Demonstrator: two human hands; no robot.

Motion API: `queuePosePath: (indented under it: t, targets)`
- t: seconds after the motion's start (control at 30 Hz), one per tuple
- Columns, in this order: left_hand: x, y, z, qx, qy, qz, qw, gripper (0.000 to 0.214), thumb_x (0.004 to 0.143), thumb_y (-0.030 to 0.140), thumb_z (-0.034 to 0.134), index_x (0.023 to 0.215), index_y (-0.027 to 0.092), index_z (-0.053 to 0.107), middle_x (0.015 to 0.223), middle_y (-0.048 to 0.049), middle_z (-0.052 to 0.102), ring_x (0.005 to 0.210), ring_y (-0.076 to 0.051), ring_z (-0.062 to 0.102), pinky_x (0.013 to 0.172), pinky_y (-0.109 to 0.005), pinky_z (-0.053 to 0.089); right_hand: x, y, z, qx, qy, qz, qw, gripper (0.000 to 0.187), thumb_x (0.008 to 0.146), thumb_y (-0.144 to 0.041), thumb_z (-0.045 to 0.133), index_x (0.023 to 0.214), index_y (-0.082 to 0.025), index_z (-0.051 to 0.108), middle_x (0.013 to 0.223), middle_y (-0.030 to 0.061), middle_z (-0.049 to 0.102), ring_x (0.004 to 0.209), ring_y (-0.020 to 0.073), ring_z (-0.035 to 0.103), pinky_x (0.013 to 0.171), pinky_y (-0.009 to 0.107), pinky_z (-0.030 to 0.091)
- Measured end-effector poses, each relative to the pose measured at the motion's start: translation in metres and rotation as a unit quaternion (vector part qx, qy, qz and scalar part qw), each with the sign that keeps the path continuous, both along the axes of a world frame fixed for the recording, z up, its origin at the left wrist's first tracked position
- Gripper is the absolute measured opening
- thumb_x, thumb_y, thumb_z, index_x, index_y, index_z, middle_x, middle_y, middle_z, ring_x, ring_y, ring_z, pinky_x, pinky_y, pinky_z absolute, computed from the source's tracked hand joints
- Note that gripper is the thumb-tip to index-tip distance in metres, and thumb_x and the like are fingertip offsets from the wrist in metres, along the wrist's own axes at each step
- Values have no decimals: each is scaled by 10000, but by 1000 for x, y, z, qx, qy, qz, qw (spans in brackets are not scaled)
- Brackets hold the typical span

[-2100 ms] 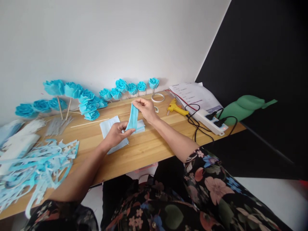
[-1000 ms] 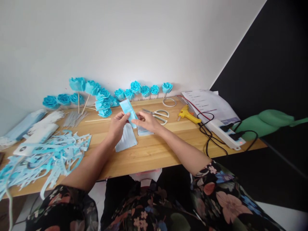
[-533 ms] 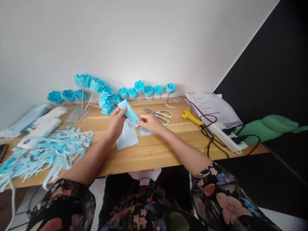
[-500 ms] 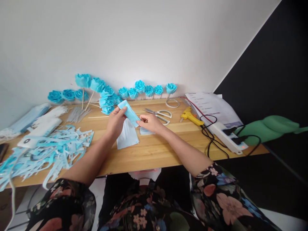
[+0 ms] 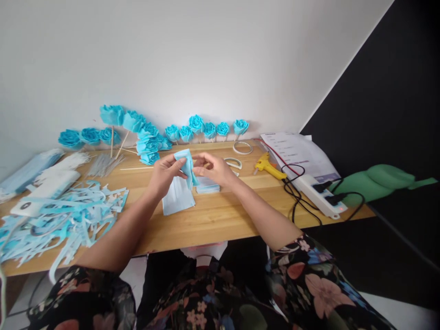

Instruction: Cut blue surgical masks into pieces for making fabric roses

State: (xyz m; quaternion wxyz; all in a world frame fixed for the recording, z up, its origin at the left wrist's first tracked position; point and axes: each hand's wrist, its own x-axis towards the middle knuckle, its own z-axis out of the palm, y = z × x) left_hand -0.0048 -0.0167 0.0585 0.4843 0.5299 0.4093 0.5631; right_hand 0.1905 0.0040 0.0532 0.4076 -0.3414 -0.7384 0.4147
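A light blue piece of face mask fabric [image 5: 186, 166] is held up over the table, bent along its length. My left hand [image 5: 165, 172] is closed on its left side, thumb in front. At the right edge, my right hand [image 5: 216, 169] has its curled fingers and thumb against the fabric; their exact grip is partly hidden. Below the hands lies a flat, pale blue mask sheet [image 5: 178, 199]. A small stack of pale blue pieces [image 5: 208, 187] sits under my right hand. Scissors [image 5: 233, 163] lie behind that hand, with only the white handles showing.
Blue fabric roses [image 5: 147, 145] line the wall, some on sticks. Cut strips [image 5: 79, 211], a white power bank [image 5: 44, 192] and a pile of masks [image 5: 30, 172] cover the left. On the right are a yellow glue gun [image 5: 270, 166], tape ring [image 5: 242, 147], papers [image 5: 299, 153] and power strip [image 5: 319, 197].
The fabric was flat and slanted; now it is bent and more upright. My right hand has moved up from its lower corner to its right edge. The view has shifted slightly.
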Motion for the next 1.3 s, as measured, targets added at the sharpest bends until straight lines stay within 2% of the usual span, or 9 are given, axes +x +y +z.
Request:
queuePosePath:
  t: [0.17,0.27,0.43,0.63,0.87,0.93,1.13,1.2,1.3]
  targets:
    - [13,-10,0,22,87,-15,996,389,679,503,864,673,157,685,522,32,550,418,-71,419,390,-209,316,-6,-7,3,1,42,-36,998,351,811,-498,732,990,-197,703,831,3,665,750,148,599,670,262,454]
    - [16,-11,-3,14,98,-29,995,394,667,509,865,663,163,678,559,27,569,494,-90,458,460,-215,357,-7,-5,0,0,69,-81,994,315,837,-503,693,864,-189,696,725,-10,608,677,132,547,643,260,441]
    - [16,-10,-14,-18,159,-84,984,377,681,518,842,650,174,689,569,14,610,521,-136,514,485,-242,387,-3,6,-5,-31,150,-102,983,382,818,-577,697,855,-196,690,733,-10,603,673,128,549,634,254,472]
    - [16,-8,-22,-2,187,-80,979,363,710,499,799,603,171,683,547,-1,597,506,-135,487,479,-248,337,-2,11,-7,-93,205,-115,968,387,781,-585,718,825,-203,671,716,-14,623,666,119,570,609,233,482]
    - [20,-11,-21,49,237,-56,969,354,735,458,768,559,176,646,516,20,512,505,-118,406,492,-256,289,-2,14,-9,-109,229,-138,957,398,743,-578,753,803,-196,656,671,-28,604,628,107,558,588,229,464]
    - [20,-11,-21,61,225,-46,971,350,747,463,757,575,175,657,530,21,518,522,-121,418,509,-256,313,0,15,-8,-144,246,-124,951,432,701,-595,785,804,-200,644,691,-31,609,650,108,574,599,225,477]
    - [18,-10,-23,42,185,-48,981,335,787,497,730,726,168,743,631,9,613,597,-143,511,595,-265,407,-2,9,-6,-254,258,45,931,494,632,-551,878,905,-209,649,780,-32,668,719,124,633,637,232,524]
    - [19,-11,-24,41,192,-53,979,347,780,506,734,725,163,741,642,4,627,611,-147,521,607,-266,418,-6,5,-7,-270,236,51,932,496,574,-486,924,886,-191,676,773,-23,685,727,135,647,658,245,527]
    - [22,-12,-26,36,207,-70,975,383,763,533,729,685,159,713,609,8,594,592,-141,493,588,-264,405,-7,5,-9,-271,216,8,938,432,536,-435,942,767,-162,699,711,-14,685,706,142,648,696,270,530]
